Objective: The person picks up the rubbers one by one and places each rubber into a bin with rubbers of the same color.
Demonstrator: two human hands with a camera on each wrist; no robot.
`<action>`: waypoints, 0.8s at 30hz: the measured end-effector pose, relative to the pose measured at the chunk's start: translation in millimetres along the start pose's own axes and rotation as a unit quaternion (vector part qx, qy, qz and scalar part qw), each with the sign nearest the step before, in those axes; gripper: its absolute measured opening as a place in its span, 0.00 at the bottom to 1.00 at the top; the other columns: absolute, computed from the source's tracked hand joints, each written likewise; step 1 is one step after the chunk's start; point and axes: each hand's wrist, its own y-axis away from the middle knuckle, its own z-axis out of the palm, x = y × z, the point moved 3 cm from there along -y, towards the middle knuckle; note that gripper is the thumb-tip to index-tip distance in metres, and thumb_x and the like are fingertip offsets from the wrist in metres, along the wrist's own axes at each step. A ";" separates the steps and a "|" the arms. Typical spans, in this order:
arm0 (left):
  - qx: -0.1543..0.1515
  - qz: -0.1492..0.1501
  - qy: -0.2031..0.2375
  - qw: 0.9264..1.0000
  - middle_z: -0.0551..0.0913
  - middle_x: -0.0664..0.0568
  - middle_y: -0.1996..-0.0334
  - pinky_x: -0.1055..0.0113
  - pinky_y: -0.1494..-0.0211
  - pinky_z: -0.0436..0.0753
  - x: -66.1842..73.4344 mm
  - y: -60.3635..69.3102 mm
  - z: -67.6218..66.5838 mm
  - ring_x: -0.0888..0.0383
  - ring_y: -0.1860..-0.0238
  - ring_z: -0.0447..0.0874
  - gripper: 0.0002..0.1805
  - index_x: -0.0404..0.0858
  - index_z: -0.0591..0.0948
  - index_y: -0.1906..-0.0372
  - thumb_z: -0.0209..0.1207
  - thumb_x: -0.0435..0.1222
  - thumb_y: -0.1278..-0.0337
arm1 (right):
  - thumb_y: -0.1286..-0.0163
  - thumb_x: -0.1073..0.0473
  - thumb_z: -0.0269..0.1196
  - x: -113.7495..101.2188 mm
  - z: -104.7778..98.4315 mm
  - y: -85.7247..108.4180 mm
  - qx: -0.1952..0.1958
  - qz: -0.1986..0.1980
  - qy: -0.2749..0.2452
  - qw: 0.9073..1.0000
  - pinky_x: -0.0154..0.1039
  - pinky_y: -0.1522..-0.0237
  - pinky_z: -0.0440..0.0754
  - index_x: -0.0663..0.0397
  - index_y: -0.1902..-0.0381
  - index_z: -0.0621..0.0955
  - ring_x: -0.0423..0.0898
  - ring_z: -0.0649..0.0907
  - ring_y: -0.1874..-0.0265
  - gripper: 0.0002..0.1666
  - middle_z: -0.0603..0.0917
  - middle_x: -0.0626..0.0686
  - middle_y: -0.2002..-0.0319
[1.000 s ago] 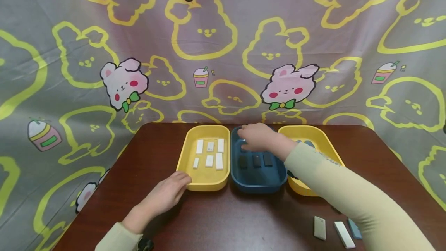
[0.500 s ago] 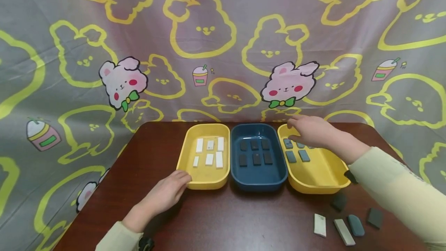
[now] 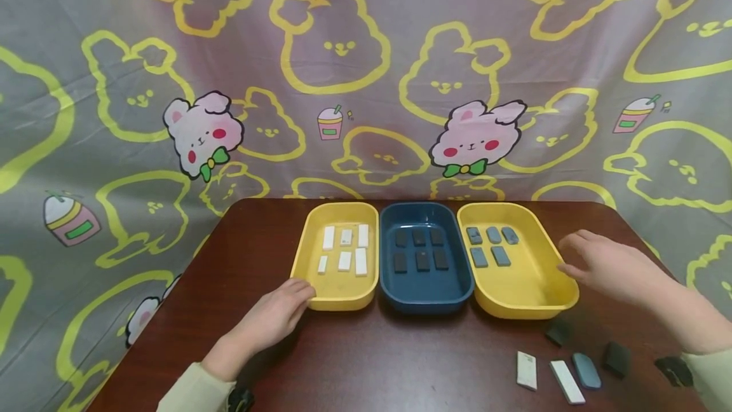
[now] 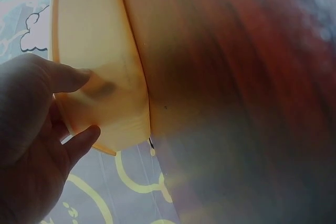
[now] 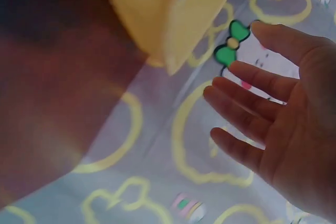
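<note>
My left hand (image 3: 282,308) grips the front-left corner of the left yellow tray (image 3: 341,304). In the left wrist view its thumb (image 4: 73,80) lies against the tray's outer wall. White blocks (image 3: 345,262) lie in two rows inside that tray. Black blocks (image 3: 422,262) fill similar rows in the dark blue middle tray (image 3: 427,305). Several grey-blue blocks (image 3: 501,256) lie in the right yellow tray (image 3: 523,312). Just right of that tray, my right hand (image 3: 614,269) hovers with nothing in it; the right wrist view shows its fingers (image 5: 247,111) spread.
On the table's (image 3: 400,361) front right lie loose pieces: a cream block (image 3: 527,370), a white block (image 3: 567,382), a rounded grey-blue block (image 3: 586,371) and several black pieces (image 3: 616,359). A patterned curtain (image 3: 366,81) hangs behind the table.
My right hand has moved from over the blue tray, across the right yellow tray, to its right side, uncovering the blocks in both. The left hand stays on its tray.
</note>
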 end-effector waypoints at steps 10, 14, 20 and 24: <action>-0.010 -0.014 -0.009 1.000 0.77 0.57 0.64 0.61 0.57 0.79 -0.2 -4.7 -2.8 0.58 0.55 0.75 0.07 0.43 0.78 0.63 0.61 0.29 0.42 | 0.45 0.41 0.71 45.7 49.3 68.5 -0.063 0.129 -0.044 0.989 0.60 0.65 0.76 0.74 0.54 0.75 0.70 0.78 0.58 0.40 0.77 0.70 0.59; -0.001 -0.007 -0.011 1.000 0.77 0.57 0.64 0.61 0.58 0.79 0.1 -5.6 -3.4 0.58 0.56 0.76 0.07 0.43 0.78 0.63 0.61 0.28 0.43 | 0.52 0.38 0.74 52.7 78.8 84.0 -0.136 0.157 -0.071 0.976 0.62 0.61 0.76 0.79 0.50 0.72 0.72 0.75 0.57 0.51 0.74 0.73 0.57; 0.000 -0.010 -0.007 1.000 0.77 0.57 0.64 0.61 0.57 0.79 -0.2 -5.0 -2.0 0.58 0.56 0.76 0.07 0.43 0.78 0.63 0.61 0.28 0.43 | 0.57 0.38 0.77 48.1 101.0 96.0 -0.198 0.151 -0.097 0.964 0.63 0.60 0.75 0.79 0.45 0.69 0.71 0.75 0.54 0.57 0.72 0.76 0.53; 0.001 -0.010 -0.004 1.000 0.77 0.58 0.64 0.61 0.57 0.79 -0.1 -3.6 0.4 0.58 0.56 0.76 0.08 0.44 0.77 0.63 0.61 0.28 0.43 | 0.59 0.37 0.77 42.5 101.5 96.9 -0.212 0.158 -0.081 0.961 0.61 0.64 0.77 0.78 0.45 0.69 0.68 0.78 0.58 0.58 0.73 0.74 0.55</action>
